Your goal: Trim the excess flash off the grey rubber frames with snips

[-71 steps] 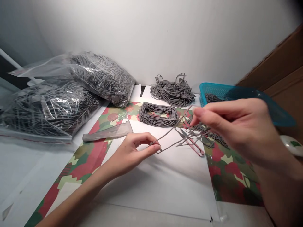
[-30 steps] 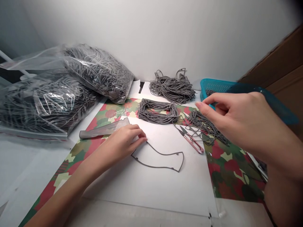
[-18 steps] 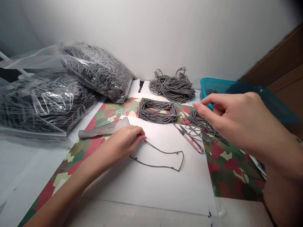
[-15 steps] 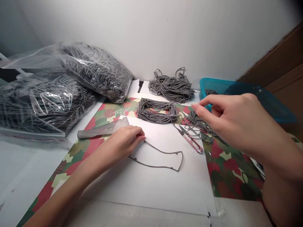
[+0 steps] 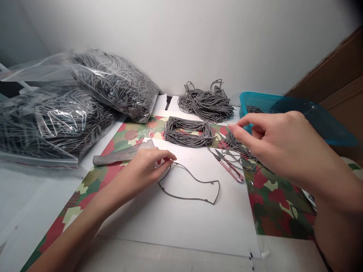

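Observation:
My left hand (image 5: 154, 162) pinches the upper left corner of a thin grey rubber gasket (image 5: 193, 198) between thumb and forefinger. This four-sided loop with small tabs lies mostly on white paper (image 5: 198, 226), its long sides bowed and its left end partly behind my fingers. My right hand (image 5: 272, 139) is raised over the right side, thumb and forefinger pressed together; whether a tiny piece sits between them cannot be seen. Below its fingertips lie pink-handled thread snips (image 5: 231, 170) and loose grey strips (image 5: 235, 145). A neat stack of grey gaskets (image 5: 187, 143) sits beyond the paper.
Two clear plastic bags (image 5: 119, 83) (image 5: 56, 124) full of grey gaskets stand at left. A tangled gasket pile (image 5: 205, 105) rests by the wall. Behind my right hand is a blue basket (image 5: 261, 96). A translucent grey sleeve-like piece (image 5: 121, 153) lies beyond my left wrist.
My left hand has shifted slightly right and away from me, drawing the gasket's corner along, so its long sides bend more. My right hand has stayed nearly still.

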The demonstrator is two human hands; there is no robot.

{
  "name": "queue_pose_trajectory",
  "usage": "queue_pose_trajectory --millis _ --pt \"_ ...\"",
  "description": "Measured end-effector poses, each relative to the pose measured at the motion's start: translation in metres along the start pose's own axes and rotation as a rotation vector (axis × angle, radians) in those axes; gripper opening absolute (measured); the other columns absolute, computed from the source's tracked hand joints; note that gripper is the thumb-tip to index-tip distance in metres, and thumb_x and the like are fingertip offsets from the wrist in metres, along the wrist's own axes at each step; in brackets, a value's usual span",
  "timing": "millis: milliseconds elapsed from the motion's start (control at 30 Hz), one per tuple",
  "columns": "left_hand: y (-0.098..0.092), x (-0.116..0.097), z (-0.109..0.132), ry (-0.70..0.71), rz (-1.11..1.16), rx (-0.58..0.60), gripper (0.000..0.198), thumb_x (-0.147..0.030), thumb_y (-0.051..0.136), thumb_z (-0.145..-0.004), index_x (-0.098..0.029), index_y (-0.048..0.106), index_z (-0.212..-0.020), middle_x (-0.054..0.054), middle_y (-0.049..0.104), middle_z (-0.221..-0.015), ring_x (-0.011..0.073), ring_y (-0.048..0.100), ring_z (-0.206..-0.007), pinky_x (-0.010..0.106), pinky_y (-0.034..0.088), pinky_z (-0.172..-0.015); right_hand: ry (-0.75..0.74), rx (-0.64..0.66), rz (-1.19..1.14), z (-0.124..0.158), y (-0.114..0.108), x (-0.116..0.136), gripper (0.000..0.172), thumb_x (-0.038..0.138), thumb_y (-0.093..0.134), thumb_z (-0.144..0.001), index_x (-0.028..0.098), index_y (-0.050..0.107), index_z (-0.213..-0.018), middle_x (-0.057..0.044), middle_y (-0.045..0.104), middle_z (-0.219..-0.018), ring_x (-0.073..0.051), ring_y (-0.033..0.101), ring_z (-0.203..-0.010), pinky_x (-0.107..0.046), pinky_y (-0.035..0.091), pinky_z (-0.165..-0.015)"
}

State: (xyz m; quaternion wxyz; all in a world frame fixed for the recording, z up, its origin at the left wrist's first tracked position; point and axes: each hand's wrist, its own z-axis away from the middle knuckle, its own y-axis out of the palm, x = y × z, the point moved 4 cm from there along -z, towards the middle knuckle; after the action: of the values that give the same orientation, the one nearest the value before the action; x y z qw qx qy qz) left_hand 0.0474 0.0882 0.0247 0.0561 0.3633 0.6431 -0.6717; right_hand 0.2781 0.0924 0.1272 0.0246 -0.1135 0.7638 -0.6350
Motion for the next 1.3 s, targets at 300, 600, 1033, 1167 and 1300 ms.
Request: queue_pose_trajectory --millis 300,600,1033,1167,1300 --pt "0.002 0.004 0.001 0.029 0.018 0.013 0.022 -0.025 0.051 -0.085 -0.021 0.072 -0.092 0.001 0.071 -0.078 0.0152 0.061 -0.070 0.025 0.046 -0.063 0.010 0.028 -0.008 0.000 0.002 0.001 0.035 0.047 0.044 -0.090 0.024 0.058 -0.068 0.003 0.045 -0.045 -0.014 0.040 -0.044 -0.027 0.024 -0.050" --pt "0.008 0.008 -0.002 -0.006 -0.035 0.071 0.033 -0.025 0.042 -0.085 -0.018 0.073 -0.093 0.007 0.070 -0.084 0.0205 0.063 -0.077 0.032 0.050 -0.071 0.009 0.037 -0.012 0.000 0.002 0.004 0.034 0.048 0.047 -0.089 0.024 0.059 -0.069 0.002 0.046 -0.045 -0.013 0.036 -0.042 -0.027 0.024 -0.047" --pt "0.005 0.003 0.004 -0.132 0.181 0.207 0.023 -0.035 0.049 -0.088 -0.023 0.068 -0.085 -0.001 0.071 -0.079 0.0149 0.062 -0.067 0.023 0.045 -0.056 -0.008 0.062 -0.029 0.000 0.004 0.004 0.035 0.048 0.047 -0.091 0.024 0.060 -0.069 0.005 0.047 -0.036 -0.012 0.041 -0.035 -0.026 0.026 -0.045" --pt "0.004 0.003 0.004 -0.144 0.216 0.207 0.020 -0.034 0.053 -0.086 -0.023 0.069 -0.081 -0.002 0.070 -0.076 0.0141 0.061 -0.067 0.023 0.044 -0.057 -0.019 0.068 -0.021 0.000 0.005 0.007 0.038 0.047 0.046 -0.092 0.024 0.058 -0.065 0.005 0.045 -0.035 -0.012 0.038 -0.035 -0.027 0.024 -0.044" --pt "0.004 0.004 0.003 -0.138 0.164 0.159 0.018 -0.031 0.055 -0.082 -0.022 0.069 -0.073 -0.002 0.067 -0.069 0.0139 0.057 -0.062 0.024 0.042 -0.056 -0.038 0.057 0.003 0.000 0.005 0.008 0.040 0.048 0.046 -0.092 0.023 0.055 -0.062 0.005 0.043 -0.035 -0.013 0.036 -0.036 -0.028 0.023 -0.046"
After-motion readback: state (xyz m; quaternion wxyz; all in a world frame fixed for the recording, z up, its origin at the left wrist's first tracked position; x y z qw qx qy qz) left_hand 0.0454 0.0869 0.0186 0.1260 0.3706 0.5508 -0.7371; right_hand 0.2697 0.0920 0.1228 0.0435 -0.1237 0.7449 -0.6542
